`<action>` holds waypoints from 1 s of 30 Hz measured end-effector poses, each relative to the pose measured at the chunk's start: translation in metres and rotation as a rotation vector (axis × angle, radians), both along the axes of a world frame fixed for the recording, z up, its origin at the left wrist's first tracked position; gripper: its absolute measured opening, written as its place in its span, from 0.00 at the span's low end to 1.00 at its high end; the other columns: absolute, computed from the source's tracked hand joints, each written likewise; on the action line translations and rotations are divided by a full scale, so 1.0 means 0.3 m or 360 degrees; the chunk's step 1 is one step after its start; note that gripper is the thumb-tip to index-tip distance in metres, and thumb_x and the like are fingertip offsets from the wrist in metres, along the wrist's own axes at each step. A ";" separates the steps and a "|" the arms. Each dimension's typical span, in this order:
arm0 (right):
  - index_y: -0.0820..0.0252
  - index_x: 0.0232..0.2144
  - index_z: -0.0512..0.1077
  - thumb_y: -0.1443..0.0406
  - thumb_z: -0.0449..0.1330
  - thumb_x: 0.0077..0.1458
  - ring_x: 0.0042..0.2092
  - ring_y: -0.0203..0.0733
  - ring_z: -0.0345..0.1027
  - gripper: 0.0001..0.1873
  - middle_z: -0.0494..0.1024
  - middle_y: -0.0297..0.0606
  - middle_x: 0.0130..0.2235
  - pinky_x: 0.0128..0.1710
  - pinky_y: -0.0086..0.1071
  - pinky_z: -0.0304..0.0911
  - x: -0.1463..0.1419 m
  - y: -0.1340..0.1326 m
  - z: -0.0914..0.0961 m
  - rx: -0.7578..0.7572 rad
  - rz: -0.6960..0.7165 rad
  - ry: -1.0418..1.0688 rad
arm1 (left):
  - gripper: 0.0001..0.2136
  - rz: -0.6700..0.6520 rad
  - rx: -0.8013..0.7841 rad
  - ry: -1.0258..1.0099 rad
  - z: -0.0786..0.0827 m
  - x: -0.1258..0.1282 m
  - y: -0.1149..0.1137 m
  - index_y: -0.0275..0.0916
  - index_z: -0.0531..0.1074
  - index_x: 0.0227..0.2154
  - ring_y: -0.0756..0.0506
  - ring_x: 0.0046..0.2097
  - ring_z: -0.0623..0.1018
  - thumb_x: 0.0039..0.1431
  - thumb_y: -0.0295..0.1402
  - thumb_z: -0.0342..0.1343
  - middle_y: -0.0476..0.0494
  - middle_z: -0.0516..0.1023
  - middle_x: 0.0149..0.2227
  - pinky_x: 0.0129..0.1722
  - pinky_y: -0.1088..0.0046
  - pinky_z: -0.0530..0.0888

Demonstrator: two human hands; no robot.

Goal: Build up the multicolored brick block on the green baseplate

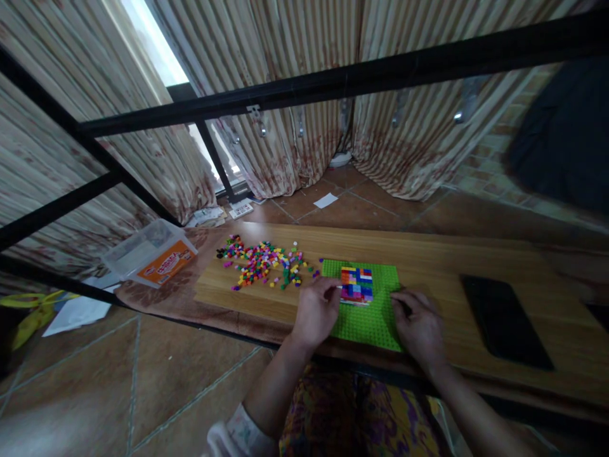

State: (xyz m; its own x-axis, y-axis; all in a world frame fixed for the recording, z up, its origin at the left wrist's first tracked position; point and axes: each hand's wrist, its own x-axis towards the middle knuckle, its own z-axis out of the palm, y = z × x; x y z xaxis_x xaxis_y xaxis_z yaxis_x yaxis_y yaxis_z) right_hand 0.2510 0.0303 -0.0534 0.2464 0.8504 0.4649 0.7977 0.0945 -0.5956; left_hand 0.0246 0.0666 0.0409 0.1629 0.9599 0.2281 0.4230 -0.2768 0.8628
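A green studded baseplate (368, 320) lies on the wooden board, with a block of multicoloured small bricks (356, 284) built near its far middle. My left hand (316, 311) rests on the plate's left edge, its fingers pinched against the left side of the brick block. My right hand (421, 327) lies on the plate's right edge with fingers curled, pressing it down; I cannot see anything in it. A loose heap of small coloured bricks (261, 261) is spread on the board to the left of the plate.
A clear plastic box with an orange label (151, 254) sits at the board's left end. A black phone (504, 320) lies flat to the right. Black metal bars (333, 79) cross overhead. Curtains and tiled floor with scattered papers lie beyond.
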 end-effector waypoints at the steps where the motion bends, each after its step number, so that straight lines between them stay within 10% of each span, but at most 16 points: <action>1: 0.59 0.36 0.77 0.56 0.53 0.60 0.43 0.48 0.69 0.17 0.76 0.45 0.40 0.47 0.43 0.64 -0.001 0.000 0.002 -0.0001 -0.0002 0.0010 | 0.09 -0.0006 0.0010 0.0037 0.004 0.006 0.003 0.40 0.79 0.34 0.49 0.36 0.78 0.59 0.24 0.54 0.46 0.80 0.34 0.38 0.75 0.75; 30: 0.58 0.36 0.77 0.58 0.54 0.59 0.42 0.48 0.70 0.14 0.76 0.44 0.39 0.46 0.44 0.65 -0.005 -0.002 0.013 0.0004 0.0019 0.0059 | 0.11 0.0181 -0.0031 0.0223 -0.045 0.064 -0.002 0.42 0.74 0.45 0.47 0.42 0.81 0.61 0.26 0.53 0.47 0.82 0.40 0.46 0.71 0.76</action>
State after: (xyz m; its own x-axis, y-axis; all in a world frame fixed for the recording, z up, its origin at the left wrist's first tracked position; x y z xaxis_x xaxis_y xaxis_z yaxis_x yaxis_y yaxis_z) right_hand 0.2493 0.0297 -0.0496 0.2533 0.8521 0.4580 0.7738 0.1057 -0.6245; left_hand 0.0439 0.0661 0.0274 0.0821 0.9779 0.1920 0.5668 -0.2043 0.7981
